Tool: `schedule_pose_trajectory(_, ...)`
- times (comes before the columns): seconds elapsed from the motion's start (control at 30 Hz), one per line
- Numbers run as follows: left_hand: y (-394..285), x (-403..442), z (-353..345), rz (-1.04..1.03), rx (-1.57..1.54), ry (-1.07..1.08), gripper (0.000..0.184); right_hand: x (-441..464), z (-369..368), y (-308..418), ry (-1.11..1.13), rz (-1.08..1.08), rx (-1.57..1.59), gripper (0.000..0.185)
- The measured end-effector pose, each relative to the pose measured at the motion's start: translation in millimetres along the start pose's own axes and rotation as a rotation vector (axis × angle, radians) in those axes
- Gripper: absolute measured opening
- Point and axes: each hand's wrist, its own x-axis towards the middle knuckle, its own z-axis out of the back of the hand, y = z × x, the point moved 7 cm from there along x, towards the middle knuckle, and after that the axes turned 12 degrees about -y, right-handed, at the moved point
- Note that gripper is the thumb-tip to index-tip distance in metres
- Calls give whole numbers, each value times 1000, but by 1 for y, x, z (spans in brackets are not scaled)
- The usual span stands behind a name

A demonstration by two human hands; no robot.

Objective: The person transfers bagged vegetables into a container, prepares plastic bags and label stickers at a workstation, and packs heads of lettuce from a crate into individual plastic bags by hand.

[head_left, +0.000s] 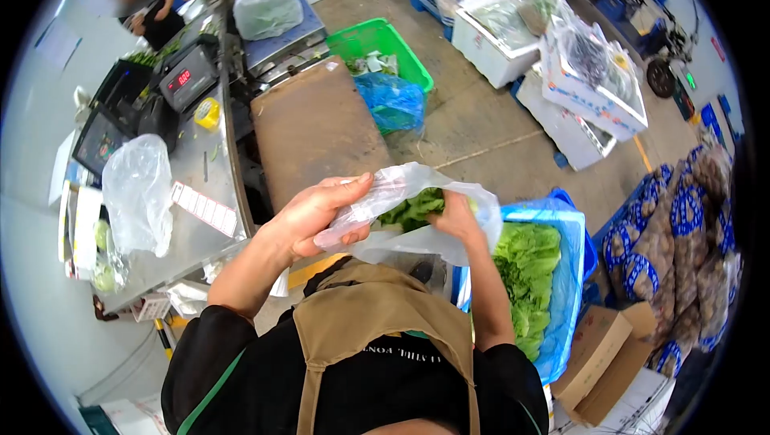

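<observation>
My left hand (325,212) grips the rim of a clear plastic bag (473,194) between thumb and fingers. Inside the bag's mouth, my right hand (455,217) is closed on a bunch of green lettuce (413,209); its fingertips are partly hidden by leaves and plastic. The bag hangs open in front of my tan apron (385,306). To the right, more lettuce (525,282) fills a crate (579,274) lined with blue plastic.
On the left, a metal counter (192,250) carries a scale display (188,75), yellow tape (207,113) and an empty bag (138,194). Ahead are a brown board (317,126) and a green crate (417,66). Foam boxes (501,50), net sacks (674,250) and a cardboard box (597,355) stand right. Two people are far left.
</observation>
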Motion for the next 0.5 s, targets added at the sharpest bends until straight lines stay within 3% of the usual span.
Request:
schedule_pose_trajectory(0.03, -8, -2, 12, -43, -4, -29, 35, 16, 2, 13, -54, 82, -19, 50)
schedule_pose_trajectory(0.13, -31, -2, 55, -156, -28, -105, 34, 66, -20, 46, 161, 249, -272, 48)
schedule_pose_trajectory(0.17, -37, 3, 71, -213, -55, -99, 33, 83, -28, 71, 322, 275, -408, 50)
schedule_pose_trajectory(0.27, -55, -4, 92, -282, -55, -58, 34, 122, -63, 93, 546, 261, -481, 52)
schedule_pose_trajectory(0.3, -63, -9, 103, -317, -11, -81, 34, 133, -70, 104, 691, 125, -509, 51)
schedule_pose_trajectory(0.37, -78, -16, 129, -368, -20, -96, 35, 165, -100, 104, 836, 89, -511, 49)
schedule_pose_trajectory(0.47, -86, -8, 186, -375, -5, -229, 35, 216, -159, 66, 774, 6, -434, 47)
schedule_pose_trajectory(0.5, -87, 3, 211, -370, 21, -308, 35, 231, -173, 64, 663, -14, -373, 46)
